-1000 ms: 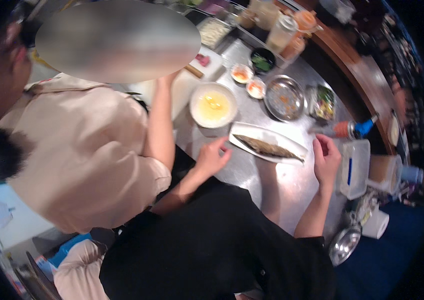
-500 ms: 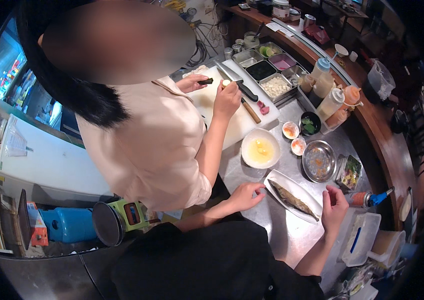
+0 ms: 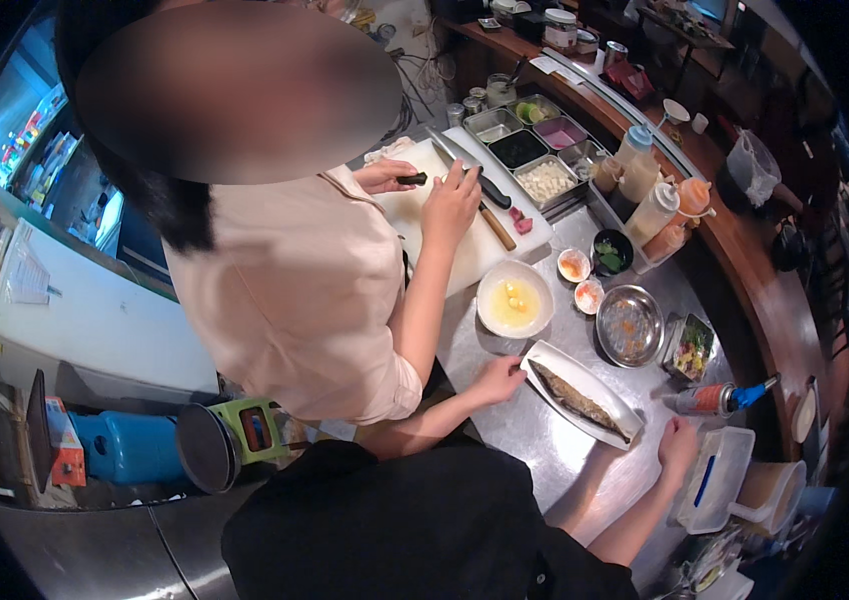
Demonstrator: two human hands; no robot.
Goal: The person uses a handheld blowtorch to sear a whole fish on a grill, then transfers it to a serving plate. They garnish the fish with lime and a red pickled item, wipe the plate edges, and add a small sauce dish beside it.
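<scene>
A cooked whole fish (image 3: pixel 579 396) lies on a long white plate (image 3: pixel 617 436) on the steel counter. My left hand (image 3: pixel 496 382) is at the plate's left end, thumb and fingers pinched together on its rim. To the right of the plate, my right hand (image 3: pixel 679 447) hovers with its fingers curled in; whatever is inside them, if anything, is hidden. Just beyond that hand lies a torch canister with a blue head (image 3: pixel 708 399). A white bowl of yellowish liquid (image 3: pixel 515 300) and a round steel dish (image 3: pixel 630 326) stand behind the plate.
At my left a co-worker in a beige shirt (image 3: pixel 295 290) handles a small dark thing over a white cutting board (image 3: pixel 465 260) with knives on it. Squeeze bottles (image 3: pixel 661 210), metal ingredient tins (image 3: pixel 547 180) and small cups stand farther back. A clear plastic container (image 3: pixel 723 480) sits at right.
My right hand has moved from beside the plate down and right, its fingers curling in. My left hand has closed at the plate's rim. The co-worker's right hand has shifted slightly.
</scene>
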